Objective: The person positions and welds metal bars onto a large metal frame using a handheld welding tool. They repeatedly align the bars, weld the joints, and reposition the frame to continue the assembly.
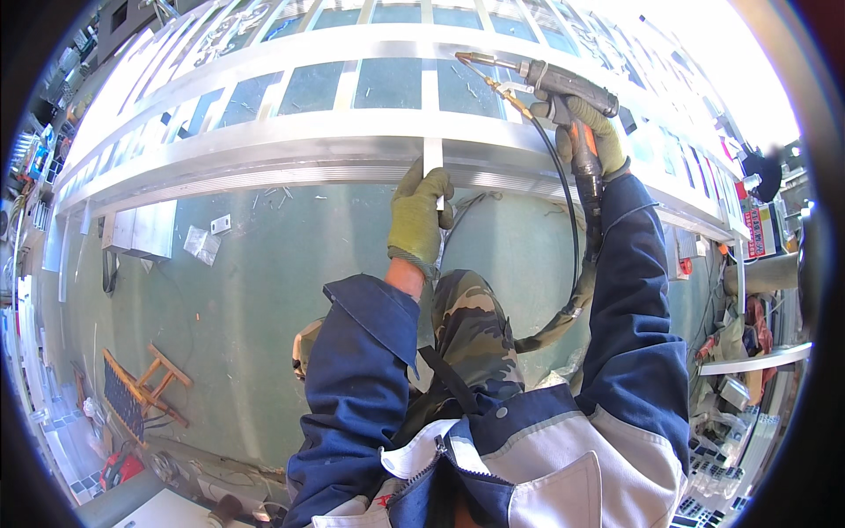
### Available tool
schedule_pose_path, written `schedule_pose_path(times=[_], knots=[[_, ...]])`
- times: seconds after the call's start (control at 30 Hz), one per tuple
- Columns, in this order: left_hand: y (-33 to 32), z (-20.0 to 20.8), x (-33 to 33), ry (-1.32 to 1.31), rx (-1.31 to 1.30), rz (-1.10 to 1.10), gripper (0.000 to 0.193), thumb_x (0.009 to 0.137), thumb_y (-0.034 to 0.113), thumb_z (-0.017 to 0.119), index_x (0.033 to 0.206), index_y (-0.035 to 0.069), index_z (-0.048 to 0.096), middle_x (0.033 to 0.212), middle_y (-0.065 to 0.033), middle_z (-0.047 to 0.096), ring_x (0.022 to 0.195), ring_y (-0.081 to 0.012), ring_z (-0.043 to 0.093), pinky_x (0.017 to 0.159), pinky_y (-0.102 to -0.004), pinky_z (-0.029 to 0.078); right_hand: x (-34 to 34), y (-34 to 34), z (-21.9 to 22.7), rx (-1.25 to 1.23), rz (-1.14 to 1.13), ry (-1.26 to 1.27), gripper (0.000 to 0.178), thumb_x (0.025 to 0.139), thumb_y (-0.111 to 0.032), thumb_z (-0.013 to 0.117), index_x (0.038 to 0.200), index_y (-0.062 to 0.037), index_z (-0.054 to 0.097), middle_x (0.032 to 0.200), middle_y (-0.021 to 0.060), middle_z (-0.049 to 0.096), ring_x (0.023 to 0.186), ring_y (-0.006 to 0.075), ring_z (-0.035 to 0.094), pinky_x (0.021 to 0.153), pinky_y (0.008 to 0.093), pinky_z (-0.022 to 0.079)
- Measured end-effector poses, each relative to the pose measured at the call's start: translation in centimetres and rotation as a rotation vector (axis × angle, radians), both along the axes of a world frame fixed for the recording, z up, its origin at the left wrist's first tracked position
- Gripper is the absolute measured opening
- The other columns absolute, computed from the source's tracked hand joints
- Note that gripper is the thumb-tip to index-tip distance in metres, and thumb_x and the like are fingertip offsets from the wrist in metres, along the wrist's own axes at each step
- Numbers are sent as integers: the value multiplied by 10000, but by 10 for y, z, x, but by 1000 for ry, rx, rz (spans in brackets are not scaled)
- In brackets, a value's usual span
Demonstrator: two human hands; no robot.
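1. Left hand (421,211), gloved: you are clasping a pale metal strip (432,157), fingers curled, at the near rail of the metal frame (290,132).
2. Right hand (602,139), gloved: you are gripping a torch (584,145), fingers wrapped; its nozzle is pointing left over the frame.
3. Thick hose (563,324): trailing nearward, obstructing the gap between your right arm and knee (475,326).
4. Left: metal box (145,231), lying beside a plastic bag (202,245).
5. Near left: wooden stool (123,398).

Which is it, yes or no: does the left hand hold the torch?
No, the right hand grips the torch; the left hand holds a strip.
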State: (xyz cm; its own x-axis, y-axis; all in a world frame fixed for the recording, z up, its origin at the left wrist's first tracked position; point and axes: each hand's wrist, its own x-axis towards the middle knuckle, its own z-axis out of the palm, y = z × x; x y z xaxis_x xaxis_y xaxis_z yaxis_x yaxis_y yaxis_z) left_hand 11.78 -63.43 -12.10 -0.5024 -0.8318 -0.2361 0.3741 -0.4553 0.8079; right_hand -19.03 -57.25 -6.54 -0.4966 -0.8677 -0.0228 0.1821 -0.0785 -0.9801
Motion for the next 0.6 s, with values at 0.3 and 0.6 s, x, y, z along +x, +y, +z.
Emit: schedule_pose_path(times=[0.3, 0.6], knots=[[1, 1, -1, -16, 4, 13, 258, 971, 202, 633, 1175, 50, 668, 789, -2, 543, 539, -79, 428, 498, -249, 360, -4, 1, -3, -43, 147, -14, 391, 968, -303, 705, 1211, 0, 661, 801, 168, 723, 504, 237, 621, 458, 338, 475], [1, 2, 0, -22, -2, 3, 272, 976, 201, 630, 1202, 54, 669, 788, 0, 534, 535, -78, 411, 498, -246, 349, -3, 3, 1, 6, 119, 5, 329, 968, -306, 702, 1099, -5, 682, 688, 152, 673, 495, 244, 609, 458, 341, 463]])
